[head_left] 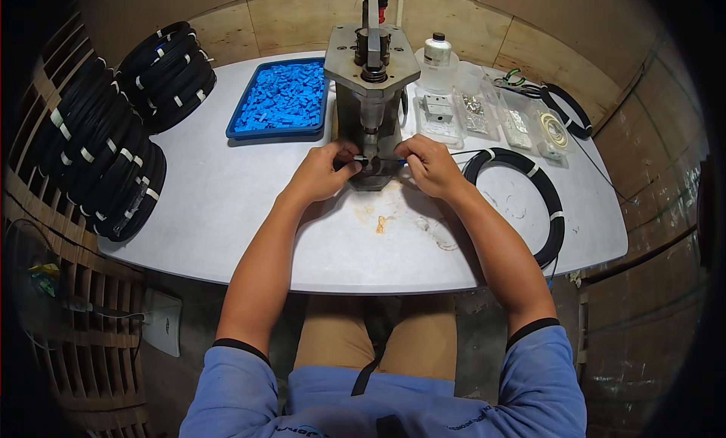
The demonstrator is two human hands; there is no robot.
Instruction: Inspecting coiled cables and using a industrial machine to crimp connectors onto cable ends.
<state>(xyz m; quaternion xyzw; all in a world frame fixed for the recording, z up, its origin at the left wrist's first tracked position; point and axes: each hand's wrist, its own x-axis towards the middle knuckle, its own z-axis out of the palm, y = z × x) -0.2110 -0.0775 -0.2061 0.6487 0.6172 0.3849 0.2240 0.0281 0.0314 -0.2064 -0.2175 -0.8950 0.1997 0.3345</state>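
My left hand (327,169) is closed in a pinch at the left side of a metal bench press (370,105), on a small piece too hidden to name. At the press's right side, my right hand (432,166) pinches a thin black cable, with a bit of blue showing at the fingertips. Between the hands, a dark length lies under the press's ram (370,124), just above the base. From behind my right hand the cable leads toward a large black cable coil (550,196) with white ties, which lies on the table's right side.
A dark blue tray (280,135) full of small blue pieces (280,96) stands left of the press. Stacked black coils (162,82) line the left edge. Behind my right hand are a bottle (437,52), a metal block (437,109) and clear containers of small parts (518,128).
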